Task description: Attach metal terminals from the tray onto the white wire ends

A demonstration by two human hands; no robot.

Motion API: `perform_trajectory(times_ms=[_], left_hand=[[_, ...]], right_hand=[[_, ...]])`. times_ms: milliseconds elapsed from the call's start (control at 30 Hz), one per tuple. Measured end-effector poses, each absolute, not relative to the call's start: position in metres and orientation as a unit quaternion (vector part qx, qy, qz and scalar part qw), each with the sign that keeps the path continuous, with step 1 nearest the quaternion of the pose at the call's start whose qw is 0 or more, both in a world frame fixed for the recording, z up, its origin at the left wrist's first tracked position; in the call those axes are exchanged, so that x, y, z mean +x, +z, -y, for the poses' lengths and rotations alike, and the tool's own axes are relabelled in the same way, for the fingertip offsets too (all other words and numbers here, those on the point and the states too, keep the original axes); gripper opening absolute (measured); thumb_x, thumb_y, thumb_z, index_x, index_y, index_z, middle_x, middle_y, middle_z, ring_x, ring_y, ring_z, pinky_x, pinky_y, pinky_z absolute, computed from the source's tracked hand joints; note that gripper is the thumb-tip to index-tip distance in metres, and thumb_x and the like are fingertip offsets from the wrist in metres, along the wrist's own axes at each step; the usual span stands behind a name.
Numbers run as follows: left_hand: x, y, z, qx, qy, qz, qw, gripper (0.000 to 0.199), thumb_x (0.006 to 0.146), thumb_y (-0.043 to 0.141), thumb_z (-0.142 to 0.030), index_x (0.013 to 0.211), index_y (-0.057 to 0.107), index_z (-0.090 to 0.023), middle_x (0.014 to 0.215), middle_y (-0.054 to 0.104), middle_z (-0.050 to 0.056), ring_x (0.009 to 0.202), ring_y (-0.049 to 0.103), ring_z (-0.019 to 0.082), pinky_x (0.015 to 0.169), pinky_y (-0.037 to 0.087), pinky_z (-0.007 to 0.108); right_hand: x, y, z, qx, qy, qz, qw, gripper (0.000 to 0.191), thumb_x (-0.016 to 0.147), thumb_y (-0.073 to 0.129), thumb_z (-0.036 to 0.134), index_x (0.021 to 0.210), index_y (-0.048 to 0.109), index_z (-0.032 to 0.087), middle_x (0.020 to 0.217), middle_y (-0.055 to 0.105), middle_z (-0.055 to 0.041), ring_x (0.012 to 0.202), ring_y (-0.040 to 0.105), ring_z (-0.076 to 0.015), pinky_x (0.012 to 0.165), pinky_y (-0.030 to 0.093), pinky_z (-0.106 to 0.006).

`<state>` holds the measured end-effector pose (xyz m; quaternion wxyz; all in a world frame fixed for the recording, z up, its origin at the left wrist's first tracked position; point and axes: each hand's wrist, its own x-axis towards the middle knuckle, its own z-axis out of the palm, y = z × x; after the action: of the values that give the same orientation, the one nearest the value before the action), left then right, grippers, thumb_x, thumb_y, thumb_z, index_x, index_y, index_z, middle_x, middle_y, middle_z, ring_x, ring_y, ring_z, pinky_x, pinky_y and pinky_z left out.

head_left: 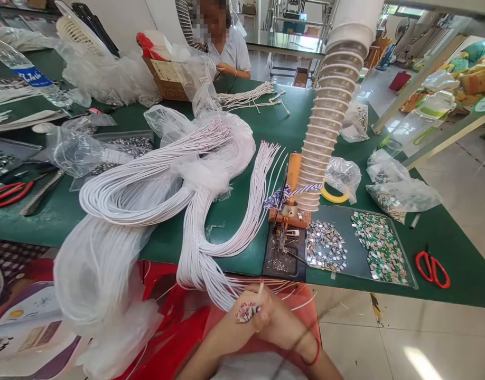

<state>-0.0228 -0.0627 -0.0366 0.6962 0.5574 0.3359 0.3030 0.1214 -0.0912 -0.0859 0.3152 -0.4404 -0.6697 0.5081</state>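
Note:
My left hand (235, 323) is closed round a thick bundle of white cables (221, 293), low in front of the table edge. The bundle's cut ends (248, 311), with reddish tips, poke out of the fist. My right hand (280, 319) presses against the left, its fingers curled at the same bundle. One cable end (261, 287) stands up between the two hands. From there the cables run up over the edge to a larger coil (119, 195) partly wrapped in clear plastic.
A soldering stand (285, 243) and ribbed extraction hose (325, 116) stand beyond my hands. Rightward lie a tray (349, 232) of small metal connectors and green circuit boards, and red-handled scissors (432, 269). Bags of parts and a cardboard box (167, 79) sit farther back. Another person (230, 53) sits opposite.

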Motion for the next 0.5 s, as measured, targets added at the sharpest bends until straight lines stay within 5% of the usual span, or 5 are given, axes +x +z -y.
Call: perform_trajectory(times_ms=[67,133,200,400,500], left_hand=[[-0.022,-0.041,0.064,0.534,0.300,-0.339,0.714,0.069,0.086,0.050,-0.087,0.065,0.044,-0.022,0.056,0.040,-0.006,0.052,0.034,0.011,0.051,0.031,0.024],[-0.021,-0.044,0.066,0.515,0.289,-0.336,0.734,0.067,0.084,0.054,-0.086,0.068,0.047,-0.021,0.053,0.041,-0.007,0.047,0.032,0.009,0.047,0.028,0.023],[-0.019,-0.047,0.067,0.500,0.274,-0.335,0.750,0.065,0.086,0.056,-0.082,0.070,0.051,-0.020,0.051,0.043,-0.007,0.043,0.034,0.008,0.044,0.028,0.021],[-0.013,-0.041,0.065,0.499,0.236,-0.326,0.768,0.066,0.090,0.057,-0.078,0.071,0.062,-0.015,0.051,0.048,-0.005,0.043,0.041,0.009,0.044,0.033,0.020],[-0.011,-0.032,0.062,0.577,0.205,-0.292,0.735,0.063,0.095,0.056,-0.071,0.073,0.065,-0.013,0.063,0.053,-0.001,0.057,0.044,0.012,0.054,0.038,0.023]], right_hand=[[0.132,-0.076,0.089,-0.434,0.535,0.661,0.297,0.035,0.083,0.067,0.013,0.117,0.071,0.022,0.109,0.076,-0.0035,0.091,0.069,-0.0204,0.082,0.057,-0.029],[0.147,-0.064,0.087,-0.450,0.546,0.652,0.271,0.012,0.088,0.062,0.016,0.091,0.073,0.019,0.086,0.073,-0.0014,0.075,0.065,-0.0167,0.068,0.051,-0.024],[0.162,-0.051,0.086,-0.472,0.533,0.649,0.269,0.020,0.092,0.059,0.020,0.073,0.066,0.018,0.071,0.064,0.0001,0.065,0.056,-0.0147,0.060,0.044,-0.024],[0.177,-0.017,0.090,-0.493,0.465,0.621,0.394,0.030,0.098,0.066,0.049,0.092,0.071,0.020,0.077,0.061,-0.0008,0.062,0.051,-0.0145,0.055,0.039,-0.024],[0.165,-0.011,0.090,-0.462,0.438,0.634,0.439,0.032,0.099,0.066,0.050,0.087,0.071,0.021,0.075,0.064,-0.0019,0.065,0.056,-0.0156,0.058,0.043,-0.024]])
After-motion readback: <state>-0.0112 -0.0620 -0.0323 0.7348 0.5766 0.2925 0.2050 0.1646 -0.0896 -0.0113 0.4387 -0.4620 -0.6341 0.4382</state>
